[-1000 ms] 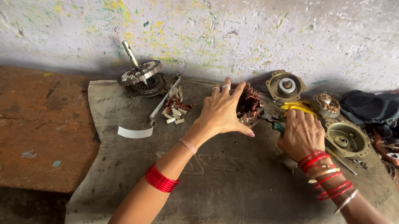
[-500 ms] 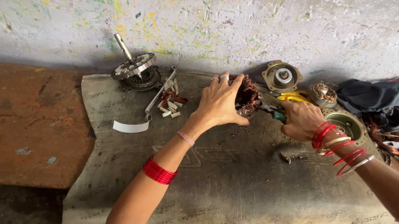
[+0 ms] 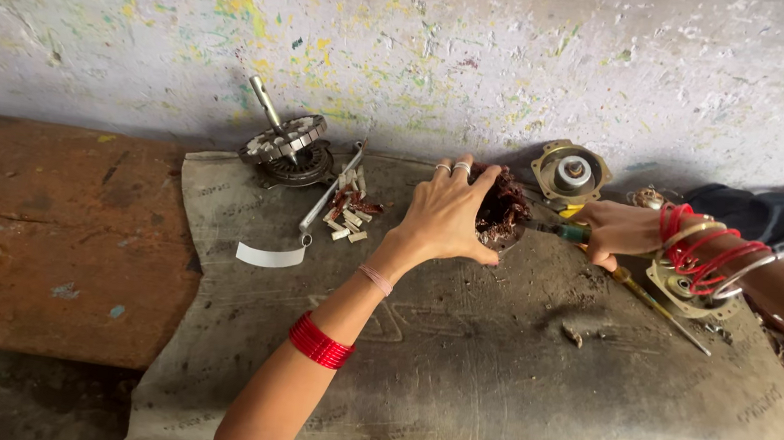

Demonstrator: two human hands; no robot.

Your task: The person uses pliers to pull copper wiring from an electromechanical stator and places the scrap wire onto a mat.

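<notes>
Left hand clamped the copper-wound stator steady on the mat, while right hand gripped a screwdriver against it.

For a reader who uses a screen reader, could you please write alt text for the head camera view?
The left hand grips a dark motor coil on a worn grey mat, while the right hand holds a green-handled tool against it. A finned rotor with a shaft, small loose pieces and a round metal housing lie by the paint-flecked wall.

Repair workshop, motor parts, stained mat
</notes>
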